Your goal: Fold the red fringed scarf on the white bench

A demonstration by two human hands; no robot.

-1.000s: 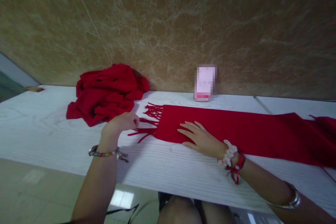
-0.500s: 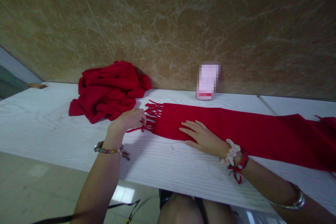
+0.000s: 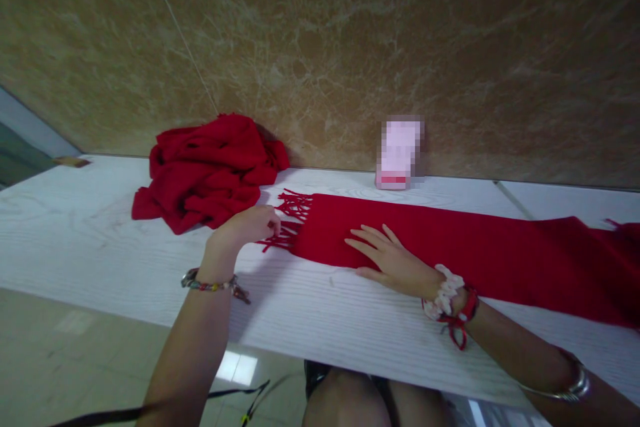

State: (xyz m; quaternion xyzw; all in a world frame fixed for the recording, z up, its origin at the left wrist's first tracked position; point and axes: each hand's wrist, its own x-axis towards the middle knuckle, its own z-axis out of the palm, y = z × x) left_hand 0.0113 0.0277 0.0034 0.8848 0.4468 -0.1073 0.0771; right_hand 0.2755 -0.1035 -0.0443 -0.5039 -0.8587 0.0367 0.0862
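Note:
A long red scarf (image 3: 475, 247) lies flat across the white table (image 3: 100, 247), running from the middle to the right edge. Its fringe (image 3: 290, 217) points left. My left hand (image 3: 245, 230) is closed in a pinch at the fringe strands. My right hand (image 3: 387, 257) lies flat and open on the scarf near its left end, fingers spread. Both wrists wear bracelets.
A crumpled heap of red cloth (image 3: 210, 170) sits at the back left against the marble wall (image 3: 350, 47). A small pink blurred item (image 3: 399, 155) leans on the wall behind the scarf. My knees show below the table's near edge.
My left hand moved right to the fringe and pinched its strands, pulling them straighter. My right hand stayed pressed on the scarf.

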